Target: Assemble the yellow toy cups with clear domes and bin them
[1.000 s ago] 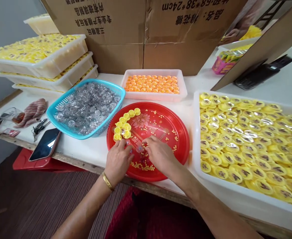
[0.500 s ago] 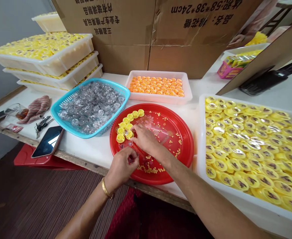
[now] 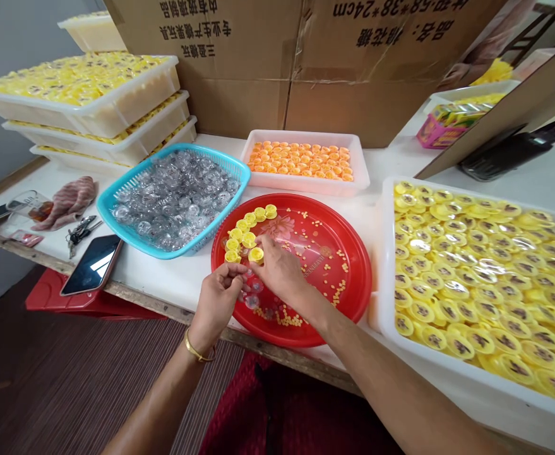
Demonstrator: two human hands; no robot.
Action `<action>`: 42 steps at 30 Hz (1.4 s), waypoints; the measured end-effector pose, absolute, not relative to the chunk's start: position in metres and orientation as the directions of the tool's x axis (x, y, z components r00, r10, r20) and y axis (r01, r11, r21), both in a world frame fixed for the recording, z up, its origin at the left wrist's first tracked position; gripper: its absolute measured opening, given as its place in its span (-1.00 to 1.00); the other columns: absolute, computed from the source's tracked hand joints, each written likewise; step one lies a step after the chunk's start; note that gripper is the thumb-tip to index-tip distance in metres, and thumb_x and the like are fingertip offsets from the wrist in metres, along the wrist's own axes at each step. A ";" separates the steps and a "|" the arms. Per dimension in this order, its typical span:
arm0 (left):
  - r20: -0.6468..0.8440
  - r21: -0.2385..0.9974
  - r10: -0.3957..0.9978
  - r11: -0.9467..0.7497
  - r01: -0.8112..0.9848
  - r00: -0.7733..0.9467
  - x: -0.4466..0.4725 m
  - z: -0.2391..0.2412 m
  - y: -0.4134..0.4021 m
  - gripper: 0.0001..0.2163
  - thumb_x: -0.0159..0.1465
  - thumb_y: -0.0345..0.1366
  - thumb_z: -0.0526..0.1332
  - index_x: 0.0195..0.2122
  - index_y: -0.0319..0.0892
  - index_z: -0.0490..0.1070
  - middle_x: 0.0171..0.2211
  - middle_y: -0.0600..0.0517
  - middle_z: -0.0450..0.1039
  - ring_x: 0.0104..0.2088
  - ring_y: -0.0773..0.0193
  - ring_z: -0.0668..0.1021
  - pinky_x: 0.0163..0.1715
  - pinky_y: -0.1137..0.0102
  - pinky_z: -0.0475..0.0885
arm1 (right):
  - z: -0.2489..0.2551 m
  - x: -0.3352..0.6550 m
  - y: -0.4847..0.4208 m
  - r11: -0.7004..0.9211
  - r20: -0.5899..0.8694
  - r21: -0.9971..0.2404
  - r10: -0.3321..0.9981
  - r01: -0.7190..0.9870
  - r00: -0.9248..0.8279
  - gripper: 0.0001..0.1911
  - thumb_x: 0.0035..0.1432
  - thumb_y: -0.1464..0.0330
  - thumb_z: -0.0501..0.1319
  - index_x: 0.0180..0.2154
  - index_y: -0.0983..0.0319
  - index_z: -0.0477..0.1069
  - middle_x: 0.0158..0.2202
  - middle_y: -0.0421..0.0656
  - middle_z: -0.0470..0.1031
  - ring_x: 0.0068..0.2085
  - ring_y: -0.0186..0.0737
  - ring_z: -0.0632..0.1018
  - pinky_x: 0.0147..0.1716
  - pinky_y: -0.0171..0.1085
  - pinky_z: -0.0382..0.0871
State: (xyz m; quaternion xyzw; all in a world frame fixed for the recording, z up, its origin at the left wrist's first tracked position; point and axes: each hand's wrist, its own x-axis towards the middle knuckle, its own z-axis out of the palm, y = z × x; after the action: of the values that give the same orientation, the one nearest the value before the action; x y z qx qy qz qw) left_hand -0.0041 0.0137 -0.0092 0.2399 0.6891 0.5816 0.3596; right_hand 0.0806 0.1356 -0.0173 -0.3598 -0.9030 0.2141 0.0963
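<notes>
A round red tray (image 3: pixel 348 278) lies at the table's front edge with small yellow beads scattered on it. Several yellow caps (image 3: pixel 249 229) sit in a curved row at its left side. My right hand (image 3: pixel 280 272) pinches one yellow cap (image 3: pixel 256 254) just above the tray. My left hand (image 3: pixel 218 297), with a gold bangle at the wrist, is closed right beside it, fingertips meeting at the cap; what it holds is too small to name. Clear lids (image 3: pixel 252 301) lie on the tray under both hands.
A blue basket (image 3: pixel 230 208) of clear lids stands left of the tray. A white tray of orange pieces (image 3: pixel 360 180) is behind it, a big white tray of finished yellow pieces (image 3: pixel 384 328) to the right. Stacked trays, phone (image 3: pixel 91 264), keys, cloth at left. Cardboard boxes behind.
My right hand went up to the row of caps and came back with one yellow cap. My left hand rose from the tray's front to meet it.
</notes>
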 end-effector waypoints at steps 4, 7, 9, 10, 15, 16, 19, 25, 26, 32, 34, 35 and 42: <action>-0.080 0.914 0.803 0.296 0.278 -0.591 -0.004 -0.015 0.009 -0.83 0.19 -0.36 0.14 -0.26 -0.21 0.49 -0.41 0.02 0.50 -0.42 0.32 0.51 -0.38 0.43 0.38 | -0.013 0.121 0.144 0.637 0.036 -0.399 0.729 0.659 -0.683 -0.57 0.16 0.38 0.28 0.05 0.22 0.24 -0.10 -0.03 0.49 -0.17 -0.01 0.55 -0.28 -0.23 0.39; 0.027 0.765 0.874 0.294 0.573 -0.486 -0.002 -0.014 0.010 -0.83 0.24 -0.39 0.11 -0.29 -0.18 0.50 -0.35 0.00 0.49 -0.38 0.30 0.50 -0.34 0.40 0.37 | -0.015 0.155 0.145 0.628 0.057 -0.360 0.753 0.690 -0.656 -0.55 0.14 0.42 0.26 0.06 0.22 0.24 -0.06 -0.03 0.47 -0.18 -0.01 0.56 -0.28 -0.21 0.42; 0.053 0.620 0.911 0.291 0.729 -0.408 0.001 -0.010 0.015 -0.83 0.28 -0.39 0.09 -0.29 -0.19 0.49 -0.34 -0.01 0.47 -0.34 0.27 0.50 -0.30 0.38 0.37 | -0.018 0.173 0.142 0.621 0.041 -0.362 0.755 0.695 -0.654 -0.57 0.14 0.45 0.25 0.04 0.23 0.25 -0.06 -0.03 0.47 -0.20 -0.01 0.56 -0.29 -0.19 0.43; 0.043 0.532 0.928 0.292 0.795 -0.369 0.003 -0.008 0.018 -0.83 0.28 -0.39 0.10 -0.29 -0.20 0.49 -0.33 -0.03 0.46 -0.31 0.24 0.50 -0.28 0.35 0.38 | -0.020 0.179 0.139 0.619 0.035 -0.375 0.753 0.690 -0.657 -0.59 0.13 0.46 0.24 0.03 0.24 0.27 -0.07 -0.04 0.47 -0.21 -0.01 0.56 -0.29 -0.19 0.44; -0.109 0.130 0.964 0.255 0.958 -0.242 0.013 0.001 0.032 -0.89 0.22 -0.33 0.20 -0.29 -0.26 0.46 -0.25 -0.14 0.43 -0.19 0.04 0.52 -0.24 0.24 0.42 | -0.024 0.193 0.125 0.591 0.013 -0.462 0.750 0.661 -0.662 -0.65 0.16 0.49 0.20 0.00 0.25 0.31 -0.05 -0.05 0.41 -0.21 -0.08 0.56 -0.29 -0.21 0.47; -0.122 0.086 0.962 0.254 0.963 -0.243 0.015 0.001 0.033 -0.88 0.22 -0.34 0.20 -0.28 -0.26 0.46 -0.24 -0.14 0.43 -0.18 0.04 0.52 -0.24 0.24 0.42 | -0.023 0.194 0.124 0.586 0.008 -0.468 0.751 0.661 -0.660 -0.66 0.18 0.46 0.21 0.01 0.25 0.32 -0.05 -0.04 0.40 -0.22 -0.08 0.56 -0.29 -0.20 0.47; -0.126 0.036 0.961 0.252 0.967 -0.245 0.017 -0.003 0.036 -0.87 0.25 -0.42 0.12 -0.35 -0.25 0.46 -0.27 -0.14 0.43 -0.21 0.09 0.53 -0.26 0.28 0.41 | -0.023 0.194 0.122 0.583 0.019 -0.493 0.749 0.646 -0.662 -0.69 0.22 0.43 0.20 0.01 0.24 0.33 -0.07 -0.05 0.42 -0.18 -0.07 0.54 -0.23 -0.17 0.47; 0.042 0.702 0.947 0.198 0.685 -0.317 0.015 -0.006 0.035 -0.90 0.19 -0.44 0.15 -0.47 -0.21 0.39 -0.31 -0.04 0.46 -0.26 0.25 0.51 -0.21 0.36 0.38 | -0.018 0.196 0.123 0.581 0.220 -0.656 0.758 0.481 -0.614 -0.75 0.16 0.49 0.20 -0.10 0.20 0.39 -0.14 -0.11 0.47 -0.09 -0.08 0.49 -0.03 -0.11 0.40; 0.022 0.835 0.932 0.182 0.519 -0.363 0.016 -0.005 0.035 -0.92 0.18 -0.41 0.17 -0.46 -0.21 0.37 -0.30 -0.03 0.47 -0.25 0.26 0.51 -0.19 0.37 0.38 | -0.015 0.196 0.122 0.554 0.233 -0.710 0.767 0.435 -0.597 -0.75 0.16 0.49 0.20 -0.10 0.19 0.39 -0.13 -0.12 0.46 -0.09 -0.10 0.49 -0.03 -0.13 0.40; -0.226 0.950 0.906 0.123 -0.287 -0.358 0.028 0.001 0.038 -0.85 0.16 -0.26 0.26 -0.42 -0.21 0.33 -0.32 0.00 0.48 -0.25 0.25 0.53 -0.11 0.27 0.42 | 0.004 0.191 0.117 0.417 0.230 -0.877 0.802 0.240 -0.552 -0.78 0.20 0.45 0.18 -0.10 0.18 0.41 -0.11 -0.13 0.45 -0.10 -0.18 0.50 -0.17 -0.25 0.47; -0.202 0.953 0.913 0.100 -0.286 -0.355 0.032 0.002 0.038 -0.85 0.16 -0.27 0.26 -0.43 -0.21 0.33 -0.31 0.01 0.47 -0.26 0.27 0.52 -0.15 0.32 0.43 | 0.007 0.187 0.116 0.427 0.248 -0.876 0.798 0.224 -0.550 -0.79 0.20 0.45 0.19 -0.10 0.19 0.42 -0.12 -0.14 0.45 -0.10 -0.19 0.50 -0.10 -0.23 0.45; -0.177 0.965 0.913 0.088 -0.247 -0.366 0.034 0.002 0.039 -0.87 0.16 -0.29 0.26 -0.43 -0.21 0.34 -0.30 0.01 0.47 -0.26 0.29 0.51 -0.17 0.37 0.43 | 0.007 0.186 0.115 0.428 0.252 -0.877 0.794 0.216 -0.553 -0.79 0.20 0.46 0.19 -0.10 0.19 0.42 -0.12 -0.14 0.45 -0.10 -0.19 0.50 -0.09 -0.23 0.44; -0.013 1.000 0.908 0.001 -0.028 -0.420 0.046 -0.003 0.041 -0.95 0.12 -0.41 0.25 -0.39 -0.21 0.37 -0.26 0.01 0.42 -0.26 0.35 0.49 -0.22 0.46 0.41 | -0.001 0.177 0.111 0.410 0.251 -0.894 0.790 0.178 -0.560 -0.74 0.15 0.52 0.17 -0.10 0.20 0.41 -0.12 -0.14 0.47 -0.09 -0.18 0.51 -0.06 -0.23 0.44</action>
State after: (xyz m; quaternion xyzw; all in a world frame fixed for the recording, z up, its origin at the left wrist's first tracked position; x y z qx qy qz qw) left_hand 0.0455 0.0414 -0.0027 0.3721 0.5907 0.6007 0.3896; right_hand 0.1774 0.1110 -0.0008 -0.3161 -0.7650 0.4415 0.3464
